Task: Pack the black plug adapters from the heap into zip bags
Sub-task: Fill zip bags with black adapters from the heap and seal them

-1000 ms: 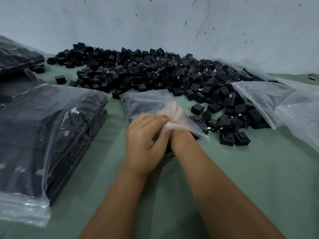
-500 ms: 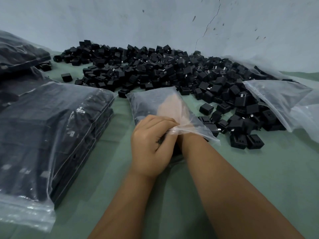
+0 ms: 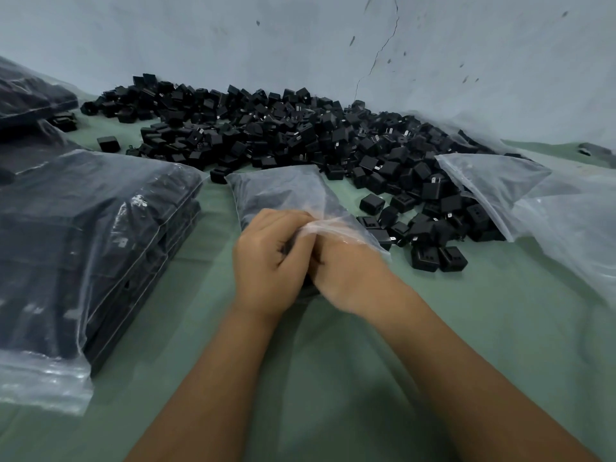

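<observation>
Two hands meet at the mouth of one zip bag [image 3: 283, 191] lying on the green table [image 3: 333, 378]. The left hand [image 3: 270, 261] has its fingers curled over the bag's near edge, pinching the film. The right hand [image 3: 346, 271] is blurred and partly under the plastic — it seems to be coming out of the opening, but whether its fingers hold anything cannot be told.

The heap [image 3: 283, 135] of black adapters runs along the wall [image 3: 233, 35], far too many to count; about a dozen loose ones lie just right of the bag. At left sits one large filled bag [image 3: 83, 235], with two more dark bags [image 3: 30, 98] behind it. At right, two limp clear bags [image 3: 533, 201] overlap the heap's edge.
</observation>
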Action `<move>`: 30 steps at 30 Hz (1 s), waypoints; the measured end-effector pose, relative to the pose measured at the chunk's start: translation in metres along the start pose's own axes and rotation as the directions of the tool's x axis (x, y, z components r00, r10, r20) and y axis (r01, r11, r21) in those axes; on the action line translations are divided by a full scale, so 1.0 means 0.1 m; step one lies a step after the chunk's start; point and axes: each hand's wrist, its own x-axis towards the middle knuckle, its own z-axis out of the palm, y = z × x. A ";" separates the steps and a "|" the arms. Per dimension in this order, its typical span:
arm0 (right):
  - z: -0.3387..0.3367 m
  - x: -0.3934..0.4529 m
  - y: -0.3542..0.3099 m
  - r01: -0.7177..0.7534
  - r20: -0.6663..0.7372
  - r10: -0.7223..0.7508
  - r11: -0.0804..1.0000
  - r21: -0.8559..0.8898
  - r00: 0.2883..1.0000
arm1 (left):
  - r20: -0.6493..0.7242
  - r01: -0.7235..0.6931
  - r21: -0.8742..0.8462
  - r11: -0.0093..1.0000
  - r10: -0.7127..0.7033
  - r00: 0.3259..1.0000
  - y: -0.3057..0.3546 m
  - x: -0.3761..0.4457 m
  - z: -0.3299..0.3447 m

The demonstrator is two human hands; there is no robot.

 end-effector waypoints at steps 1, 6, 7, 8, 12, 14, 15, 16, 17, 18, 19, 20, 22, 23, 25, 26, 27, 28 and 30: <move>0.01 -0.08 0.00 0.045 -0.123 -0.051 0.997 -0.056 0.991 | 0.004 0.006 0.007 1.000 -0.006 1.000 0.00 0.00 0.00; 0.07 -0.32 -0.01 0.038 -0.192 -0.053 0.996 -0.083 0.980 | 0.061 0.036 0.034 0.999 -0.038 0.997 0.01 0.01 -0.01; 0.08 -0.28 0.00 0.027 -0.144 -0.039 0.996 -0.087 0.989 | 0.088 0.063 0.048 0.997 -0.067 0.994 0.00 0.02 -0.01; 0.10 -0.24 0.01 0.020 -0.106 -0.030 0.995 -0.097 0.994 | 0.120 0.101 0.064 0.993 -0.108 0.987 -0.02 0.02 -0.01; 0.05 -0.08 -0.03 0.009 -0.069 -0.008 1.000 0.012 0.998 | 0.235 0.254 0.121 0.960 -0.276 0.932 -0.13 0.05 -0.05; 0.04 -0.03 -0.05 -0.007 -0.064 0.007 1.000 0.011 0.998 | 0.287 0.296 0.164 0.941 -0.333 0.898 -0.15 0.06 -0.06; 0.04 -0.02 -0.06 -0.018 -0.063 0.019 1.000 0.025 0.998 | 0.307 0.303 0.182 0.935 -0.347 0.886 -0.16 0.06 -0.06; 0.04 -0.02 -0.05 -0.020 -0.068 0.023 0.999 0.048 0.997 | 0.327 0.306 0.191 0.933 -0.354 0.876 -0.17 0.06 -0.06; 0.05 -0.03 -0.06 -0.016 -0.075 0.021 0.997 0.072 0.997 | 0.350 0.306 0.197 0.931 -0.358 0.866 -0.18 0.06 -0.07; 0.05 -0.04 -0.06 -0.012 -0.077 0.018 0.996 0.085 0.997 | 0.370 0.306 0.203 0.930 -0.362 0.855 -0.19 0.06 -0.09; 0.05 -0.05 -0.06 -0.002 -0.085 0.010 0.996 0.088 0.996 | 0.386 0.308 0.206 0.929 -0.366 0.847 -0.20 0.05 -0.11; 0.05 -0.07 -0.06 0.012 -0.106 -0.003 0.997 0.082 0.994 | 0.396 0.311 0.202 0.929 -0.368 0.841 -0.21 0.05 -0.12; 0.06 -0.08 -0.05 0.051 -0.186 -0.041 0.998 0.047 0.982 | 0.409 0.316 0.180 0.931 -0.363 0.837 -0.23 0.05 -0.14; 0.07 -0.09 -0.04 0.073 -0.223 -0.069 0.997 0.010 0.972 | 0.416 0.317 0.172 0.932 -0.361 0.835 -0.24 0.05 -0.14; 0.09 -0.11 -0.01 0.092 -0.250 -0.098 0.995 -0.034 0.963 | 0.422 0.323 0.156 0.933 -0.359 0.833 -0.25 0.06 -0.13; 0.09 -0.11 0.00 0.091 -0.257 -0.091 0.996 -0.012 0.962 | 0.419 0.328 0.146 0.933 -0.359 0.834 -0.26 0.07 -0.13; 0.09 -0.12 0.00 0.094 -0.274 -0.086 0.995 0.015 0.958 | 0.414 0.332 0.138 0.933 -0.359 0.836 -0.26 0.07 -0.12; 0.08 -0.13 0.00 0.105 -0.311 -0.091 0.994 0.030 0.946 | 0.412 0.335 0.137 0.932 -0.361 0.837 -0.26 0.07 -0.12; 0.04 -0.18 -0.01 0.160 -0.451 -0.109 0.984 0.077 0.886 | 0.414 0.336 0.146 0.931 -0.366 0.834 -0.26 0.07 -0.11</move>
